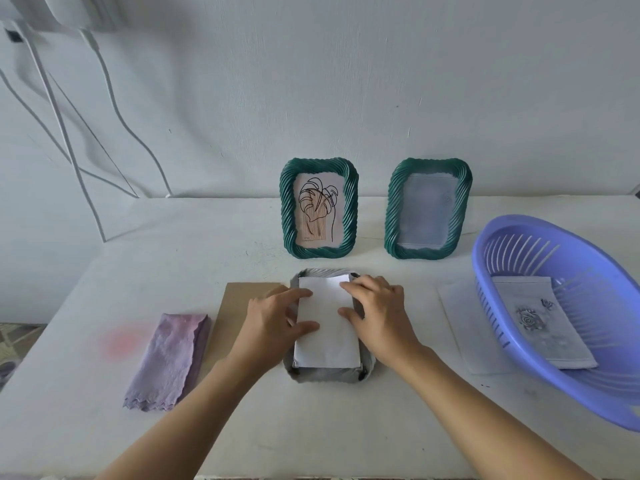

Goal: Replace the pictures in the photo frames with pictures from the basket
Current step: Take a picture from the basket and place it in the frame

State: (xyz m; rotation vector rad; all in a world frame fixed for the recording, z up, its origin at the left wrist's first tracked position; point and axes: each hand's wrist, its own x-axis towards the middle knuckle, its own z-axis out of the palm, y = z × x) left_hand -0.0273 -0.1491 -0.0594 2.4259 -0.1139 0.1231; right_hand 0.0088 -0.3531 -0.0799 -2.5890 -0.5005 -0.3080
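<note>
I am watching both hands working at the centre of the picture, where a grey-backed photo frame (325, 375) is lying face down on the white table (346, 431), presumably so its open back is facing up for loading. A white rectangular paper picture (329, 330) is sitting blank side up inside that back. The left hand (277, 317) is resting flattened fingers and thumb on the paper's left edge, gripping nothing. The right hand (377, 313) is pressing bent fingertips on its upper right corner and its thumb on the right edge, also not clasping it. I judge they are seating the sheet squarely.

The flat brown cardboard backing board (239, 299) is lying just left of the frame, partly under the left wrist, likely waiting to be refitted. At right, the lilac slotted plastic basket (519, 223) is holding one more grey rose-print picture (540, 327), well apart from the right hand.
</note>
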